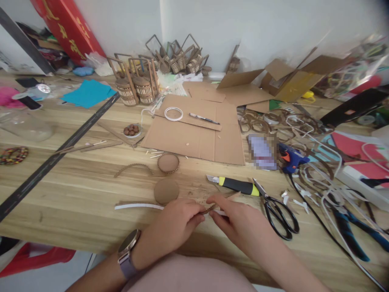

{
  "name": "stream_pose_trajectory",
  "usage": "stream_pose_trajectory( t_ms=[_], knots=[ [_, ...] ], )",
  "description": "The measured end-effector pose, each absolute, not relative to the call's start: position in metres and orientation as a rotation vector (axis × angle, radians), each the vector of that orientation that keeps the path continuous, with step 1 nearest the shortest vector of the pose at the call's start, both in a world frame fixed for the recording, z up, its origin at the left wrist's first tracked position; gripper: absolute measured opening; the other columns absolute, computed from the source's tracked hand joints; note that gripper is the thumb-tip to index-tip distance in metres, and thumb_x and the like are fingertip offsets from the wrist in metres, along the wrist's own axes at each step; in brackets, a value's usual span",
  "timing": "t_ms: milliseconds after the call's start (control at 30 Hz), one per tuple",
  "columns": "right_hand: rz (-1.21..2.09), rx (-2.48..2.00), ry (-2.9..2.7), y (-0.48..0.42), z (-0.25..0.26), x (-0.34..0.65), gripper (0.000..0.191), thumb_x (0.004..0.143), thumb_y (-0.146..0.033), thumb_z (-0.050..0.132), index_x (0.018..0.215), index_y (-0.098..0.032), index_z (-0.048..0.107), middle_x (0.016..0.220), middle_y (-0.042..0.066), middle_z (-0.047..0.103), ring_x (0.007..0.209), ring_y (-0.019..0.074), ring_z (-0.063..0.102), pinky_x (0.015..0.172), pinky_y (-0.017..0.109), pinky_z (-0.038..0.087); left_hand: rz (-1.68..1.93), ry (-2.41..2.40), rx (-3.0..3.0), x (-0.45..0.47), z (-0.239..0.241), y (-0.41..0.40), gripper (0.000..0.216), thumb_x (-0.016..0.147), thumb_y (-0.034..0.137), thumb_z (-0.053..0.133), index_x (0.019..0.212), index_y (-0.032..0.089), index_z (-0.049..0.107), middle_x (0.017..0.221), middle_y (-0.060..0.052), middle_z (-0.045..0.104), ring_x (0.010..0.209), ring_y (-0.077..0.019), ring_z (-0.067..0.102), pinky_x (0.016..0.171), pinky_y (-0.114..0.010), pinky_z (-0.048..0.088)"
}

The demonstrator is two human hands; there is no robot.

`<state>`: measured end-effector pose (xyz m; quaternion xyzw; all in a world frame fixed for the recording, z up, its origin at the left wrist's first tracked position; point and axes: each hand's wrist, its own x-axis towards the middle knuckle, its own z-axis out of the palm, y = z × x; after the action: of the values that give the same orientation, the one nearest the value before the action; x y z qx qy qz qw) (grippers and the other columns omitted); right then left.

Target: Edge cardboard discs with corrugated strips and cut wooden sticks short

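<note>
L hand (181,218) & R hand (234,215) at lower ctr of frame, fingers of both pinching a ribbed brown strip (208,209) btwn them. Strip's prob. v. light, bendy, easy to crease; best held gently by its long edges, w/o squashing the ribs.

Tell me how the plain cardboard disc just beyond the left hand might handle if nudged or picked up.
The cardboard disc lies flat on the table, so a push would probably slide it rather than roll it. It looks thin, so it's likely light and could be awkward to pinch up. Being cardboard, its edge might crease if squeezed hard.
</note>
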<state>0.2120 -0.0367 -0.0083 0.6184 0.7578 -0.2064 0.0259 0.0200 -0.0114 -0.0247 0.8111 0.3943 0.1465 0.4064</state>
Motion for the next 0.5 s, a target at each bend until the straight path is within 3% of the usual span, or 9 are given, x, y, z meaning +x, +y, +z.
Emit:
stream_pose_trajectory(
  t_ms=[233, 500],
  knots=[
    [-0.805, 1.847, 2.288, -0.037, 0.005, 0.214, 0.017, 0.091, -0.016, 0.050, 0.088, -0.024, 0.064, 0.086, 0.002, 0.072, 0.077, 0.0209, 0.069, 0.063, 0.027, 0.041, 0.356, 0.927, 2.063, 0.018, -0.023, -0.012, 0.020, 0.095, 0.013, 0.059, 0.106, 0.022, 0.073, 0.102, -0.002, 0.075, 0.097, -0.0197, 0.067, 0.086, -0.029, 0.048],
    [-0.712, 1.826, 2.225, -0.037, 0.007, 0.206, 0.015, 0.092, -0.018, 0.048, 0.089, -0.021, 0.062, 0.088, 0.006, 0.073, 0.080, 0.0252, 0.072, 0.063, 0.030, 0.043, 0.237, 0.978, 2.172, 0.028, -0.024, -0.014, 0.018, 0.097, 0.022, 0.053, 0.100, 0.019, 0.070, 0.098, -0.005, 0.075, 0.092, -0.0236, 0.069, 0.082, -0.034, 0.050]
  ],
)
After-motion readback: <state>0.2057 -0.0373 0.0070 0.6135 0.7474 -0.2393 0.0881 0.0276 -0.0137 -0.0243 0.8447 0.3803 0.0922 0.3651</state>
